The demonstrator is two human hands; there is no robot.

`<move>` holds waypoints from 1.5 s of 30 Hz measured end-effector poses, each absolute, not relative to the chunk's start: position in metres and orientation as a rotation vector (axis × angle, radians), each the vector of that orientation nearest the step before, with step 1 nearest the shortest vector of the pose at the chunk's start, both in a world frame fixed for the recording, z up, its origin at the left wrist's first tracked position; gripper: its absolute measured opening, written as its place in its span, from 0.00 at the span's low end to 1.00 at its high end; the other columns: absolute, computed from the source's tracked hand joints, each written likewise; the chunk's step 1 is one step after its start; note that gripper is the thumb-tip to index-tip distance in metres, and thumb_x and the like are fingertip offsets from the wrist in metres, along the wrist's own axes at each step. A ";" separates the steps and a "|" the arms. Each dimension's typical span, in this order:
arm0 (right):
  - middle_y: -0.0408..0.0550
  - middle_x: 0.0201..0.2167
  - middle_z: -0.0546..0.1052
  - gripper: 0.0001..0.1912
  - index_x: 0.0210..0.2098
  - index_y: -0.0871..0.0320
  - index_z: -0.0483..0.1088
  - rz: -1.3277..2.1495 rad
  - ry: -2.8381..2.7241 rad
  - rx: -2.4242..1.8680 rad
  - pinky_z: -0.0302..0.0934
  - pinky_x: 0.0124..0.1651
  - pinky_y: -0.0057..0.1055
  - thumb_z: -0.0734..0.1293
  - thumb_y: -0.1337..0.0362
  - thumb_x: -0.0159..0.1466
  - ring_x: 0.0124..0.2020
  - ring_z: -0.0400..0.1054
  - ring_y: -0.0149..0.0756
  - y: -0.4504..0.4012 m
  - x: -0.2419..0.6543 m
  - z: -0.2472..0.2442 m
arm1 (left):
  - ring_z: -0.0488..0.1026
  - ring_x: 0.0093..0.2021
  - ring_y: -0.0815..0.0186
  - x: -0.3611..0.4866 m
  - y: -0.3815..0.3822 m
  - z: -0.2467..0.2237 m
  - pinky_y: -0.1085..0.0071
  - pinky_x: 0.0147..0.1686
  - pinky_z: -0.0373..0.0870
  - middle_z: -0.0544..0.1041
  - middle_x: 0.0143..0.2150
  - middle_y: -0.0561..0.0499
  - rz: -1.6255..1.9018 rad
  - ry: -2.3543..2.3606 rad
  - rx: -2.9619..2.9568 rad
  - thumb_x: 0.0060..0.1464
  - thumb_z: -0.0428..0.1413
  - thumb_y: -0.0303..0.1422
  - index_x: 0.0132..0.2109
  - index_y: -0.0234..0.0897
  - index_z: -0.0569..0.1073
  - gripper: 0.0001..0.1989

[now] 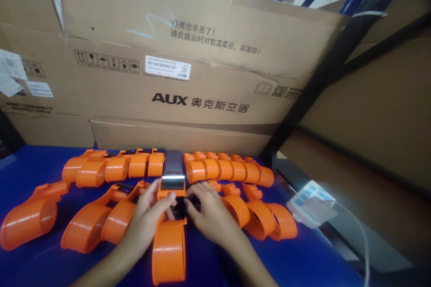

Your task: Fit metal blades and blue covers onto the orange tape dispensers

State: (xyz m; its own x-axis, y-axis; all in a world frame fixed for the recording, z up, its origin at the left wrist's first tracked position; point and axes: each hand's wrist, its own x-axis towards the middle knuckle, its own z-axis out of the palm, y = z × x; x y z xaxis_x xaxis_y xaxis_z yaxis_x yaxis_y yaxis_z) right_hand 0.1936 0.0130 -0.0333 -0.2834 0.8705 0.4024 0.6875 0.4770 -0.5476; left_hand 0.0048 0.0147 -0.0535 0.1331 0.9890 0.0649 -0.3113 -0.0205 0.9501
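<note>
Head view: an orange holder (171, 193) with a toothed edge (173, 179), raised at centre over a blue surface (37, 269). Left hand (153, 204): thumb and fingers closed on the holder. Right hand (209, 210): fingers bent beside a black part (181, 209), grip unclear. Orange rings (90, 173) lie around. Behind, carton (111, 98) printed "AUX 奥克斯空调", and above, "师傅您辛苦了!"; white label (168, 67), "KFR-46G", "25".
</note>
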 end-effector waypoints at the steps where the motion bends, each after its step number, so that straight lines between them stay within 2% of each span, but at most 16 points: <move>1: 0.44 0.31 0.76 0.06 0.35 0.53 0.72 0.404 -1.999 -1.275 0.66 0.37 0.34 0.67 0.71 0.67 0.34 0.72 0.39 0.013 0.193 -0.033 | 0.72 0.24 0.70 0.005 0.015 -0.053 0.73 0.29 0.70 0.76 0.31 0.57 1.275 0.861 1.061 0.59 0.65 0.40 0.46 0.40 0.75 0.12; 3: 0.41 0.27 0.75 0.05 0.38 0.53 0.69 0.528 -1.844 -1.247 0.63 0.31 0.31 0.64 0.66 0.71 0.28 0.70 0.36 0.014 0.192 -0.033 | 0.72 0.24 0.70 0.006 0.016 -0.053 0.74 0.29 0.70 0.76 0.31 0.56 1.291 0.875 1.040 0.59 0.65 0.40 0.46 0.39 0.75 0.13; 8: 0.37 0.24 0.72 0.06 0.44 0.52 0.63 0.774 -1.507 -1.129 0.62 0.25 0.28 0.61 0.57 0.75 0.21 0.68 0.33 0.018 0.192 -0.038 | 0.71 0.23 0.71 0.006 0.015 -0.054 0.74 0.26 0.68 0.76 0.32 0.56 1.272 0.844 1.066 0.61 0.64 0.41 0.48 0.40 0.74 0.13; 14: 0.45 0.32 0.77 0.14 0.39 0.56 0.73 0.686 -1.470 -1.097 0.68 0.35 0.30 0.68 0.52 0.72 0.33 0.72 0.37 0.017 0.189 -0.030 | 0.71 0.24 0.70 0.006 0.013 -0.051 0.73 0.28 0.69 0.75 0.32 0.56 1.268 0.850 1.085 0.61 0.63 0.42 0.47 0.41 0.75 0.13; 18: 0.47 0.34 0.78 0.13 0.43 0.56 0.76 0.738 -1.455 -1.076 0.69 0.37 0.32 0.68 0.52 0.72 0.35 0.73 0.39 0.013 0.185 -0.030 | 0.72 0.26 0.69 0.007 0.012 -0.048 0.73 0.30 0.70 0.77 0.32 0.55 1.265 0.866 1.114 0.61 0.64 0.43 0.44 0.41 0.75 0.12; 25: 0.51 0.43 0.78 0.11 0.49 0.53 0.76 0.599 -1.587 -1.030 0.70 0.51 0.39 0.65 0.56 0.74 0.45 0.74 0.43 0.013 0.188 -0.030 | 0.72 0.28 0.68 0.007 0.011 -0.050 0.74 0.31 0.69 0.77 0.33 0.55 1.271 0.863 1.129 0.61 0.63 0.42 0.45 0.42 0.76 0.11; 30: 0.45 0.34 0.78 0.07 0.47 0.54 0.71 0.684 -1.526 -1.045 0.70 0.41 0.34 0.65 0.58 0.74 0.35 0.74 0.38 0.009 0.183 -0.035 | 0.70 0.28 0.69 0.007 0.012 -0.050 0.74 0.33 0.68 0.75 0.34 0.56 1.287 0.871 1.165 0.63 0.62 0.41 0.46 0.42 0.75 0.10; 35: 0.44 0.32 0.76 0.07 0.40 0.53 0.67 0.665 -1.510 -1.047 0.69 0.37 0.31 0.67 0.58 0.72 0.33 0.73 0.36 0.007 0.182 -0.038 | 0.70 0.27 0.68 0.006 0.011 -0.049 0.73 0.31 0.69 0.76 0.34 0.55 1.255 0.882 1.180 0.63 0.62 0.44 0.48 0.41 0.75 0.13; 45: 0.42 0.30 0.74 0.07 0.36 0.53 0.66 0.577 -1.674 -1.070 0.66 0.36 0.30 0.67 0.62 0.71 0.31 0.71 0.35 0.006 0.183 -0.035 | 0.68 0.28 0.69 0.007 0.010 -0.049 0.73 0.31 0.69 0.75 0.35 0.56 1.275 0.875 1.201 0.64 0.61 0.44 0.49 0.43 0.75 0.12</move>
